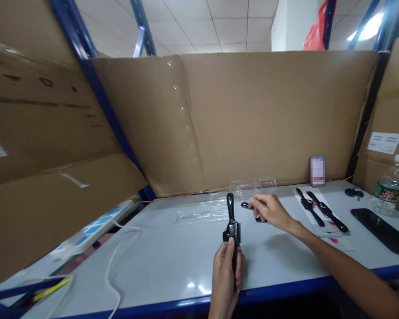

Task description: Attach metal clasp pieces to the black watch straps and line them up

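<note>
My left hand [226, 266] is closed around the lower handle of a black spokeshave [232, 228], held upright over the front of the table. Its upper handle points toward the cardboard at the back. Further back and to the right, my right hand [267, 210] has its fingers bent and closed on another black spokeshave [245, 205] at the tabletop. The hand covers most of that tool; only dark parts show beside the fingers. Clear plastic packaging [199, 212] lies left of it. Two more black spokeshaves [326, 209] rest side by side on white cards at the right.
Cardboard walls [269, 119] enclose the grey tabletop [159, 261]. At the right are a black phone [382, 230], a water bottle [389, 186], dark round items [354, 192] and a small upright box [317, 171]. A power strip [101, 223] and white cable [110, 270] run along the left.
</note>
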`<state>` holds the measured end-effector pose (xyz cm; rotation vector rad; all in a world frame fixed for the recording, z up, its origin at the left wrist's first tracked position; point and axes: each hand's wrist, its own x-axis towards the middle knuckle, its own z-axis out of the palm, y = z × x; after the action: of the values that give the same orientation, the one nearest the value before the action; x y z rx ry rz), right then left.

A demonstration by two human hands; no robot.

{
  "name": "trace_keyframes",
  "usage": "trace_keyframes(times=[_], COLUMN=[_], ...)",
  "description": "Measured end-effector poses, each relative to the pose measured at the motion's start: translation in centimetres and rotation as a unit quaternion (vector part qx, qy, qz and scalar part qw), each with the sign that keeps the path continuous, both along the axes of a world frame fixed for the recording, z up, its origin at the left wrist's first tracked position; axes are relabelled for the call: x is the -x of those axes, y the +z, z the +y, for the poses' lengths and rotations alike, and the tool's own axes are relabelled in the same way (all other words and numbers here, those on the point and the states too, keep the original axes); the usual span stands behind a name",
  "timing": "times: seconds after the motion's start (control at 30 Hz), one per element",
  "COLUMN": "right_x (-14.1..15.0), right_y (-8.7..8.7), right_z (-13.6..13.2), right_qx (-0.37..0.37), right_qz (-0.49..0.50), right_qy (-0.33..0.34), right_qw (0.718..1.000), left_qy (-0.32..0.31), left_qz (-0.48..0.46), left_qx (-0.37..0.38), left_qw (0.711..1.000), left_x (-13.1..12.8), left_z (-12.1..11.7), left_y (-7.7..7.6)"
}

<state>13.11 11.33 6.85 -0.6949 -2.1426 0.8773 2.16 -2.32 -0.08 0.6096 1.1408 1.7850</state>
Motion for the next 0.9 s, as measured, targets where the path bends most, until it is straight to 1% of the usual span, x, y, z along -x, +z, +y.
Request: trace_keyframes(times=[0.03, 0.07, 0.1, 0.13, 0.17, 0.2, 0.27, 0.33, 0.4, 0.43, 0.6, 0.67, 0.73, 0.83, 0.87, 0.9], right_x=[-0.7, -1.3, -2.0, -2.6, -3.0, -3.3, -3.5, -3.2, -2.6, -2.3, -1.3, -1.4, -1.6, -2.1, -2.2, -2.4], right_y=[0.6, 1.2, 1.6, 1.9, 2.0, 2.0, 1.7, 1.2, 0.6, 0.3, -0.8, -1.0, -0.7, 0.3, 0.7, 1.2], right_z=[0.6, 1.2, 1.7, 2.1, 2.4, 2.6, 2.6, 2.1, 1.4, 1.2, 0.7, 0.8, 1.1, 1.6, 1.6, 1.6], right_qx=[-0.061, -0.118, -0.16, -0.184, -0.193, -0.192, -0.184, -0.184, -0.188, -0.19, -0.203, -0.208, -0.208, -0.208, -0.205, -0.196], right_qz=[-0.029, -0.075, -0.132, -0.196, -0.257, -0.312, -0.396, -0.455, -0.49, -0.499, -0.5, -0.491, -0.478, -0.449, -0.423, -0.384], right_qy=[-0.063, -0.116, -0.151, -0.165, -0.161, -0.141, -0.082, -0.046, -0.043, -0.05, -0.067, -0.075, -0.082, -0.082, -0.078, -0.068], right_qw=[0.996, 0.983, 0.966, 0.949, 0.933, 0.92, 0.896, 0.87, 0.85, 0.844, 0.839, 0.843, 0.849, 0.865, 0.879, 0.9], left_qy=[0.001, 0.001, 0.0, -0.002, -0.002, -0.002, -0.004, -0.006, -0.009, -0.008, -0.007, -0.01, -0.013, -0.012, -0.015, -0.018], left_qz=[0.001, 0.002, 0.004, 0.006, 0.008, 0.01, 0.014, 0.019, 0.022, 0.023, 0.034, 0.037, 0.038, 0.039, 0.042, 0.044], left_qx=[0.004, 0.01, 0.016, 0.022, 0.027, 0.03, 0.032, 0.031, 0.032, 0.033, 0.041, 0.038, 0.035, 0.035, 0.037, 0.04], left_qw=[1.0, 1.0, 1.0, 1.0, 1.0, 0.999, 0.999, 0.999, 0.999, 0.999, 0.999, 0.999, 0.999, 0.999, 0.998, 0.998], left_x=[0.0, 0.1, 0.1, 0.1, 0.1, 0.2, 0.2, 0.2, 0.2, 0.2, 0.1, 0.0, 0.0, 0.0, 0.0, 0.1], left_z=[0.0, 0.0, 0.0, 0.0, 0.0, 0.0, -0.1, -0.1, -0.1, -0.1, -0.1, 0.0, 0.0, 0.0, 0.0, 0.0], left_y=[0.0, 0.0, 0.0, 0.0, -0.1, -0.2, -0.3, -0.3, -0.3, -0.2, 0.0, -0.1, -0.2, -0.2, -0.2, -0.2])
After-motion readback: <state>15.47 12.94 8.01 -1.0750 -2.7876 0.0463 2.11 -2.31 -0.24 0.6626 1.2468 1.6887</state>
